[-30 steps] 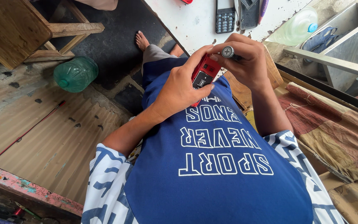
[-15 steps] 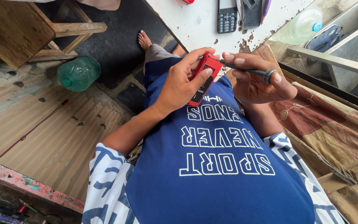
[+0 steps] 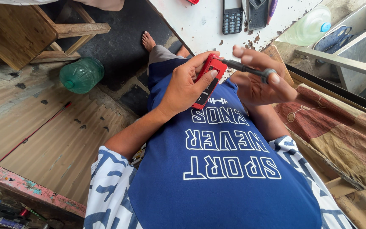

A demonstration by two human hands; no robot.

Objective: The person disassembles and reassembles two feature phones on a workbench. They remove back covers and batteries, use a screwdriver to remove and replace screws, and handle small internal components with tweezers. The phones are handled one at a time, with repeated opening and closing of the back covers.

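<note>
My left hand [image 3: 186,87] grips a small red mobile phone [image 3: 209,79] from the side, holding it in front of my blue shirt. My right hand [image 3: 257,78] holds a thin dark screwdriver [image 3: 245,69] with a round cap under my fingertip. Its tip rests against the upper corner of the red phone. Both hands hover just below the edge of a white worktable [image 3: 204,29].
On the white table lie a black keypad phone [image 3: 233,17], a dark phone part [image 3: 258,12] and a purple pen [image 3: 272,7]. A clear bottle [image 3: 308,27] sits at its right. A green jug [image 3: 81,75] and wooden stool [image 3: 26,29] stand left; patterned cloth [image 3: 339,131] lies right.
My right hand has swung the screwdriver from upright to nearly level, its tip now on the phone's corner. The red phone turned slightly in my left hand.
</note>
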